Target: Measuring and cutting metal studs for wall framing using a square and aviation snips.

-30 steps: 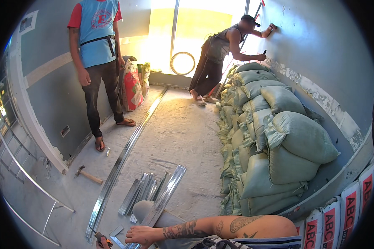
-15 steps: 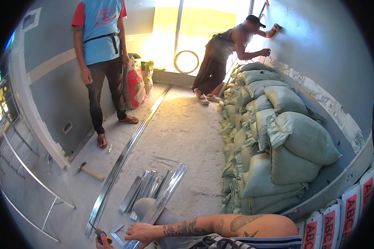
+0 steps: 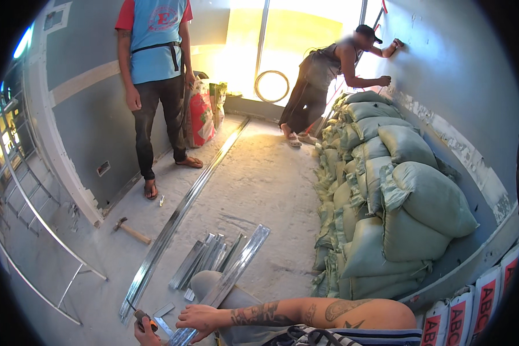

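Note:
My left hand (image 3: 146, 333) at the bottom edge grips an orange-and-black tool (image 3: 144, 320) with a thin dark tip. Just to the right, my tattooed right arm reaches across, and my right hand (image 3: 193, 320) is closed on a long silver metal channel (image 3: 234, 271), which lies slanted over my grey-clad knee (image 3: 207, 282). Behind that channel, several shorter metal studs (image 3: 196, 259) are piled on the floor. A small flat metal piece (image 3: 163, 308) lies beside my hands.
A standing person (image 3: 154, 69) at left; another person (image 3: 337, 69) leans against the right wall. Green sandbags (image 3: 421, 202), white-and-red sacks (image 3: 461, 311), a long floor track (image 3: 184, 210), a hammer (image 3: 132, 233), ladders (image 3: 52, 242), red-white bags (image 3: 202, 115) and a coil (image 3: 271, 86) surround me.
The scene has shifted right in the picture as my view turned slightly left. My hands keep their holds. The standing co-worker's feet stay put; the leaning one's hands remain near the wall.

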Demonstrator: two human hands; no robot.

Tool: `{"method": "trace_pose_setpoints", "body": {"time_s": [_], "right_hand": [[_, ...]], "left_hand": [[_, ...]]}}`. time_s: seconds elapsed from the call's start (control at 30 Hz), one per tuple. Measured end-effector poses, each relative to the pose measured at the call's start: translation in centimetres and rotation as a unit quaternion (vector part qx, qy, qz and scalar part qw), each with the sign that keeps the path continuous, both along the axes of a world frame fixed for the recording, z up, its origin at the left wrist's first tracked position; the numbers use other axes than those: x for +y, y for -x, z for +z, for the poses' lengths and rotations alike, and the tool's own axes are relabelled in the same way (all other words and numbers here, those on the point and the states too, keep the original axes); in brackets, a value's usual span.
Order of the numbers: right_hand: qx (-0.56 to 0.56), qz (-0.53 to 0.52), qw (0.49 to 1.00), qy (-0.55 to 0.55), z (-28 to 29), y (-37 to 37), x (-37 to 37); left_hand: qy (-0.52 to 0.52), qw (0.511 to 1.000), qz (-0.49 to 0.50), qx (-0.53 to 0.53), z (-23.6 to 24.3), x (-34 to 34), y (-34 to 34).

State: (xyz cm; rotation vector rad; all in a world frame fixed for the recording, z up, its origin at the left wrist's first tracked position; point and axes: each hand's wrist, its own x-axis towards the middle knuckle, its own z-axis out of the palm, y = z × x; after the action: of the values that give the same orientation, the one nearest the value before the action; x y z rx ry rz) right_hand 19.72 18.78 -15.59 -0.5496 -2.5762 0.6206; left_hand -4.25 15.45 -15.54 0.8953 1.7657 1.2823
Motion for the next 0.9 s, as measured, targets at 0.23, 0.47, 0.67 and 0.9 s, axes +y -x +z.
{"method": "trace_pose_setpoints", "body": {"time_s": [0.23,0.47,0.67,0.9], "right_hand": [[0.003,-0.003,1.000,-0.007,0.1,0.0,-0.1],[-0.002,0.003,1.000,-0.005,0.3,0.1,0.0],[0.000,-0.003,1.000,-0.006,0.2,0.1,-0.1],[0.001,-0.001,1.000,-0.001,0.0,0.1,0.1]], "left_hand": [[-0.012,1.000,0.007,-0.008,0.3,0.0,-0.5],[-0.004,1.000,0.022,-0.020,0.2,0.0,-0.4],[-0.012,1.000,0.009,-0.022,0.1,-0.1,-0.2],[-0.008,1.000,0.020,-0.016,-0.9,0.2,0.1]]}}
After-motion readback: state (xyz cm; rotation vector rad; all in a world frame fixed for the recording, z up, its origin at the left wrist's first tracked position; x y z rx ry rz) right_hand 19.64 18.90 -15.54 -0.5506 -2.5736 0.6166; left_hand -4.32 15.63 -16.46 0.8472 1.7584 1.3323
